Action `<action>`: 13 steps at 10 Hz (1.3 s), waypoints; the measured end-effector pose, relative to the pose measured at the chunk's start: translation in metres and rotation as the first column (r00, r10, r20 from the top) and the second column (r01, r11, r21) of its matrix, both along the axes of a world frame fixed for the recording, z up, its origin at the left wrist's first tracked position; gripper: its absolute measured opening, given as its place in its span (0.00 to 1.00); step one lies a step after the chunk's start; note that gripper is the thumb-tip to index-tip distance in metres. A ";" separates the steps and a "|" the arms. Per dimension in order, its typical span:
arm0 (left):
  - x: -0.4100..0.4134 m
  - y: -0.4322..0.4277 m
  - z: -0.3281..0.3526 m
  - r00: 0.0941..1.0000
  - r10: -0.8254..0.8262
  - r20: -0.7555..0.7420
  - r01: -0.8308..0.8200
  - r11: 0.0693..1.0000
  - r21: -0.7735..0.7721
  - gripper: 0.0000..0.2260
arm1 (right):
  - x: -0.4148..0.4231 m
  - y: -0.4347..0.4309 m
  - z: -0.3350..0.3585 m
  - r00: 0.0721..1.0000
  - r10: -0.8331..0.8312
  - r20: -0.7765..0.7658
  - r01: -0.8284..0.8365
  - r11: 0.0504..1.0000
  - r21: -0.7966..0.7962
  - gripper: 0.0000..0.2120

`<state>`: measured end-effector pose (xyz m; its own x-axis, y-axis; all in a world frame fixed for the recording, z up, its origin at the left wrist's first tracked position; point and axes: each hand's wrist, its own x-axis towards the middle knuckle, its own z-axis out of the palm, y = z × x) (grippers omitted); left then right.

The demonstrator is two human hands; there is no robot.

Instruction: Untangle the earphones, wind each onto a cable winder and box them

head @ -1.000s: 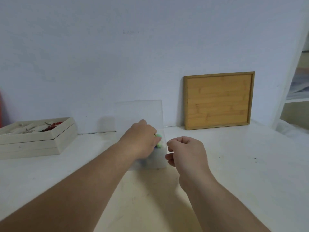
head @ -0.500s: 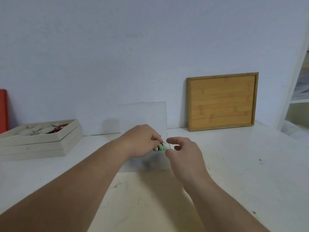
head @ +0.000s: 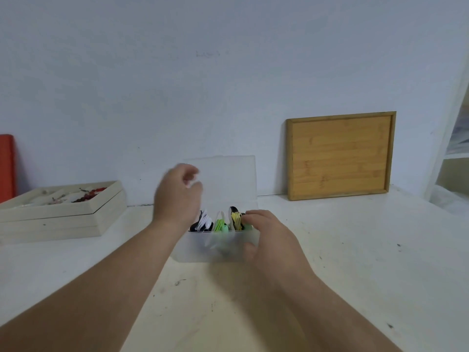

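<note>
A translucent plastic box (head: 203,247) stands on the white table with its lid (head: 233,179) tipped up behind it. Inside sit three wound earphones side by side: a white one (head: 204,221) on a dark winder, a green one (head: 220,224), and a yellow one (head: 235,218) on a dark winder. My left hand (head: 177,196) hovers above the box's left half, blurred, fingers loosely curled, holding nothing. My right hand (head: 269,237) holds the box's right end, fingers over the rim beside the yellow earphone and thumb on the front wall.
A pale wooden tray (head: 63,219) with small red and white items lies at the left. A red object (head: 6,166) stands beyond it. A bamboo board (head: 340,156) leans on the wall at the right, and a white shelf frame (head: 454,153) is at the far right.
My left hand has lifted out of the box and upward, uncovering the wound earphones. My right hand has come down onto the box's right end.
</note>
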<state>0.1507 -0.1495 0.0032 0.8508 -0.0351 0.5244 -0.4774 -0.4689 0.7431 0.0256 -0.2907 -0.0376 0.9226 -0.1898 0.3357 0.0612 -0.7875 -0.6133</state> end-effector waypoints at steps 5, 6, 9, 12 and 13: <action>0.002 0.041 -0.010 0.765 -0.458 -0.453 0.092 0.773 -0.627 0.18 | -0.007 -0.001 0.007 0.993 -0.062 0.104 -0.020 0.764 0.645 0.31; -0.007 0.045 -0.022 0.815 -0.415 -0.406 0.233 0.874 -0.426 0.07 | -0.006 0.001 0.006 0.994 -0.008 0.105 -0.052 0.831 0.554 0.20; -0.023 0.043 -0.036 0.881 -0.340 -0.330 0.328 0.940 -0.095 0.13 | 0.000 -0.002 0.001 1.000 -0.027 0.007 0.023 0.946 0.324 0.20; -0.036 0.041 -0.026 0.932 -0.248 -0.264 0.337 0.859 0.385 0.31 | -0.007 -0.009 0.019 0.908 -0.345 0.239 0.234 0.888 0.395 0.14; -0.046 0.051 -0.019 0.967 -0.137 -0.216 0.227 0.845 0.483 0.34 | -0.031 -0.010 0.045 0.862 -0.329 0.386 -0.089 0.651 0.754 0.07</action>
